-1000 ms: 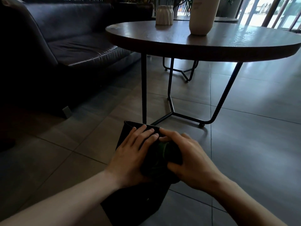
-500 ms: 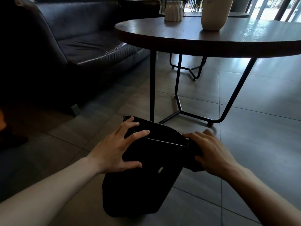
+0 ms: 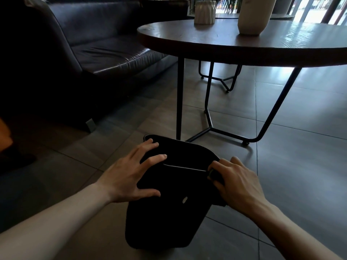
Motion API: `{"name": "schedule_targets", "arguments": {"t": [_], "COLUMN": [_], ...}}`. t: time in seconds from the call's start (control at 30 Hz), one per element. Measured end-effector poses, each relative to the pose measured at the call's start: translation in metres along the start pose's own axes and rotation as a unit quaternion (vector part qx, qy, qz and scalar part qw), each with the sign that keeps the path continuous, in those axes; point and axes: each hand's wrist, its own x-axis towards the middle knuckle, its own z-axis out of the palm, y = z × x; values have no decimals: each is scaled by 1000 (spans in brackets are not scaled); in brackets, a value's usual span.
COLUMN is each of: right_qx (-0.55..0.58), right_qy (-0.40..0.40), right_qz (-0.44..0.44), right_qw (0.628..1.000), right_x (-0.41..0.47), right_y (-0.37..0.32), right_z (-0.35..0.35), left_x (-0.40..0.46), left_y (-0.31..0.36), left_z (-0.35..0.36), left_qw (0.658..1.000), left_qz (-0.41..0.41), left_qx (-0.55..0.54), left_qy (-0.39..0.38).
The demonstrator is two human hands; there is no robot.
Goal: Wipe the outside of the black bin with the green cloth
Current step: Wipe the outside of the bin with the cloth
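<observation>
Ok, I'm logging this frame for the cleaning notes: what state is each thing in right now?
black bin: standing on the floor, tilted, lid closed.
green cloth: bunched under the right hand, against the bin's right side.
left hand: spread open, flat on the bin's lid.
right hand: pressing the cloth.
round table: upright, two vases on it.

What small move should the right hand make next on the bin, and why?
Probably draw the right hand down the black bin wall. It presses the cloth at the upper right edge, the left hand steadies the top, and the side below looks unwiped.
</observation>
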Motion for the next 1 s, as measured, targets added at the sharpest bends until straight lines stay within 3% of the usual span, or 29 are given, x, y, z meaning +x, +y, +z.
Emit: {"name": "schedule_targets", "arguments": {"t": [0.2, 0.47, 0.73, 0.87, 1.0], "right_qx": [-43, -67, -59, 33, 164], "right_qy": [-4, 17, 51, 139, 249], "right_qz": [3, 31, 21, -1, -22], "right_qw": [999, 997, 997, 990, 954], "right_x": [-17, -9, 1, -8, -25], "right_y": [1, 0, -11, -4, -9], "right_z": [-19, -17, 6, 17, 41], "left_x": [-4, 9, 5, 8, 12], "left_y": [18, 43, 40, 40, 38], "left_z": [23, 33, 39, 39, 41], "left_qw": [999, 996, 995, 996, 998], "left_qz": [1, 65, 23, 10, 1], "left_qx": [17, 59, 80, 63, 52], "left_qy": [-45, -34, -60, -58, -45]}}
